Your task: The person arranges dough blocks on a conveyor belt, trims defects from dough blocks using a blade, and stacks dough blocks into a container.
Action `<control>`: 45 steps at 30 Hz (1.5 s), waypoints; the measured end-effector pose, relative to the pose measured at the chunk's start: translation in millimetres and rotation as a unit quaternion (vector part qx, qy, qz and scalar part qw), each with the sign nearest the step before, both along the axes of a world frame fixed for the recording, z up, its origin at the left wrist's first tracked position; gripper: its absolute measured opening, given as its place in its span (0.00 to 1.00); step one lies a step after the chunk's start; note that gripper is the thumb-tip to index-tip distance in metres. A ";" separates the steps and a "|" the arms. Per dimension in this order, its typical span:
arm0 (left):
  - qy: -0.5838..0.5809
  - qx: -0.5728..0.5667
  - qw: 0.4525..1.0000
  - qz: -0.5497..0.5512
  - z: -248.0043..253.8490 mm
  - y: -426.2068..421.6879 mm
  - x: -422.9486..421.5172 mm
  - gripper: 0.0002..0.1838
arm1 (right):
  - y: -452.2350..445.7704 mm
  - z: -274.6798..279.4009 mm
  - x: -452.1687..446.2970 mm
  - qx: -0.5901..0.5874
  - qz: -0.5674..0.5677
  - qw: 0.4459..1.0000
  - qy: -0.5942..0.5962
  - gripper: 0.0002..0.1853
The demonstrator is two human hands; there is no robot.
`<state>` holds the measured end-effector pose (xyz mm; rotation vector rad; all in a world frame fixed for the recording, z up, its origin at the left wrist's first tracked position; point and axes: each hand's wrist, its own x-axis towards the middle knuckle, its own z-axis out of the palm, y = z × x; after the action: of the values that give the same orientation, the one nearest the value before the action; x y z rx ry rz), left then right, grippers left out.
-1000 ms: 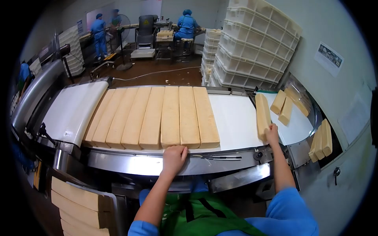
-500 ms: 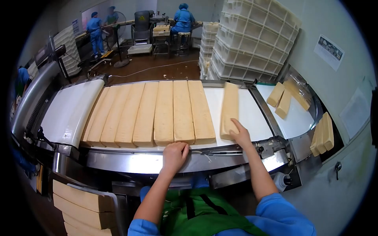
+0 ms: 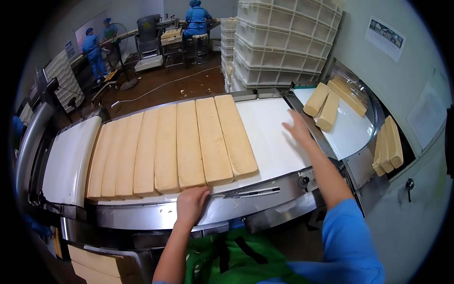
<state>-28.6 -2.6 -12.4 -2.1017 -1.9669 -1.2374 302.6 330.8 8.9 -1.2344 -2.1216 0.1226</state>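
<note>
Long pale-tan blocks [image 3: 190, 142], bread-like or pressed, lie side by side in a row on the white belt [image 3: 269, 128]; their exact kind is unclear. My left hand [image 3: 191, 204] is closed in a fist by the belt's near edge, its knuckles against or close to the near ends of the blocks. My right hand [image 3: 299, 127] hovers over the bare right part of the belt, fingers apart, holding nothing. Beyond it, several more blocks [image 3: 327, 111] lie on a white surface at the right.
A metal rail [image 3: 156, 215] runs along the near side. More blocks stand at the far right [image 3: 390, 144] and low at the left [image 3: 101, 262]. White crates [image 3: 283, 42] are stacked behind the belt. Co-workers in blue [image 3: 196, 21] are at the back.
The single block under my right hand has joined the row's right end. My right hand has let go and moved right, away from it. The camera view has turned slightly.
</note>
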 end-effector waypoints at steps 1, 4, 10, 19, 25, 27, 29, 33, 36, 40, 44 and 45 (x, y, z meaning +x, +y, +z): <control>0.000 0.000 1.000 -0.003 -1.1 0.8 -0.2 0.07 | 31.1 -4.9 20.0 0.025 -0.032 0.999 -0.012 0.36; 0.006 -0.020 1.000 0.005 0.7 2.5 -0.2 0.08 | 72.8 4.1 46.2 0.023 -0.135 0.990 -0.033 0.37; -0.001 -0.027 0.999 0.040 -0.1 7.6 -1.2 0.07 | 148.6 -18.0 59.9 -0.075 -0.297 0.952 0.011 0.42; -0.016 -0.031 0.996 0.077 2.5 9.6 -3.6 0.08 | 138.2 -5.8 25.3 -0.083 -0.395 0.915 -0.030 0.40; -0.012 -0.011 0.997 0.071 -3.1 10.2 -6.8 0.11 | 78.9 0.2 33.1 -0.101 -0.350 0.931 -0.028 0.37; 0.002 -0.020 0.998 0.061 -2.2 9.3 -7.2 0.12 | 51.5 -12.3 42.0 -0.028 -0.302 0.951 -0.060 0.36; -0.004 -0.019 0.998 0.062 -3.0 9.4 -6.8 0.12 | 14.8 -22.0 43.3 0.030 -0.243 0.968 -0.058 0.32; 0.004 -0.027 0.998 0.061 -5.5 8.9 -5.8 0.13 | -91.4 -12.0 4.3 0.015 -0.158 0.987 0.023 0.25; -0.013 -0.005 0.999 0.051 -1.5 8.4 -2.2 0.13 | -135.5 -13.4 -16.8 0.000 -0.109 0.994 0.026 0.26; -0.015 0.002 0.998 0.064 -3.3 7.8 -0.7 0.13 | -170.0 -18.9 -63.6 -0.038 -0.019 0.998 0.046 0.31; -0.018 0.003 0.997 0.073 -7.3 8.1 -2.0 0.14 | -191.4 1.1 -107.7 -0.061 0.069 0.995 0.029 0.30; -0.021 0.003 0.997 0.076 -6.6 8.1 -2.7 0.14 | -191.0 7.0 -104.9 -0.102 0.094 0.990 0.026 0.31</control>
<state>-31.3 5.5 -18.9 -1.8975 -2.0926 -1.2662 197.7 139.8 15.9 -1.1285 -2.2179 0.4599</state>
